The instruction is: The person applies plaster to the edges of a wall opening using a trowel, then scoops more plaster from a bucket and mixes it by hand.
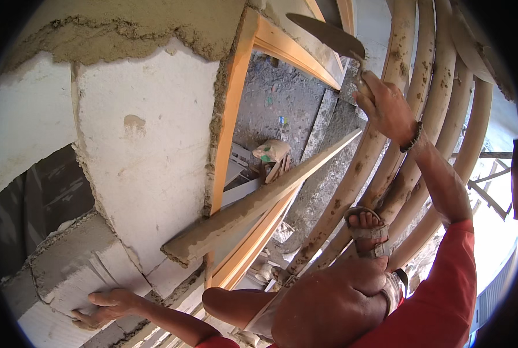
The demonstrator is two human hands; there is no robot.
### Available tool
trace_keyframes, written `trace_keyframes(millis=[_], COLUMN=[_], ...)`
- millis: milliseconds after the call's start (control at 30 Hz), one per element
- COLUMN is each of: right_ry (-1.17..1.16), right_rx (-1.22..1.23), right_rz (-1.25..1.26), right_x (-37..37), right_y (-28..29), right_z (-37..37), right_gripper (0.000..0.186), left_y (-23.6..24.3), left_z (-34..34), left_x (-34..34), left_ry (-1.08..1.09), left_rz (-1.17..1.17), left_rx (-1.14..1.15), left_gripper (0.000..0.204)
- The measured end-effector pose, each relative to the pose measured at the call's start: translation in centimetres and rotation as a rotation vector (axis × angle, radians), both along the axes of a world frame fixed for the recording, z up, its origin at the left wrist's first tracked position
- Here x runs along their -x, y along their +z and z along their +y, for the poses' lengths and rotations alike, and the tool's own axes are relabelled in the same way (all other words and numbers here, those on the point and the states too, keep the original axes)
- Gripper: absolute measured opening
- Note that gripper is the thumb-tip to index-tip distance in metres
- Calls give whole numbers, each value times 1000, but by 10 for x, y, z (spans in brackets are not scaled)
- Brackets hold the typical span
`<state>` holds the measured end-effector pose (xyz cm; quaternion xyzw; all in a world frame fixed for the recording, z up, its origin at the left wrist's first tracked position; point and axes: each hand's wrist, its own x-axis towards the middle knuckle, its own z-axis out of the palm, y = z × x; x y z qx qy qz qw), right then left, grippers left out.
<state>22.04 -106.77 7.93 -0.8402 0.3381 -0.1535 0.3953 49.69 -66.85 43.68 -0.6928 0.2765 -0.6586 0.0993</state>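
My right hand point(386, 104) grips the handle of a steel trowel point(328, 36), blade up at the upper middle, near curved tubular bars point(403, 40) that look like wood or bamboo. My left hand point(105, 307) lies at the lower left with fingers apart on a pale block point(96, 264) with grey mortar on it. Above that block is a white wall section point(143, 145) with rough mortar point(125, 23) along its top, beside an orange wooden frame point(233, 127). A mortar-coated plank point(253, 203) slants across the frame opening.
My sandalled foot point(368, 232) stands on the curved bars. Beyond the frame, far below, lies a rubble-strewn floor point(276, 93) with a sack point(273, 149) and scrap wood. A dark opening point(38, 191) is in the left wall. Thin scaffold poles point(488, 191) show at the far right.
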Motion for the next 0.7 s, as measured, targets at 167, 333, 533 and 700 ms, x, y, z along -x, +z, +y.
trace_keyframes(millis=[167,333,533,700], right_ry=[47,81,74,83], right_rx=[64,152,113,190], right_rz=[-198,-177,-145,-109], right_x=[-30,-36,-38,-39], right_y=[3,-9,-7,-15], right_z=[-22,-32,-37,-46], right_gripper=[30,34,36,37], left_y=[0,1,1,0], left_z=[-1,-1,0,-2], left_x=[-3,-2,-3,-1], left_ry=[-5,4,-10,11], left_rz=[-21,-26,-14,-1], left_rx=[-20,-44,-24,0], left_gripper=[67,67,67,69])
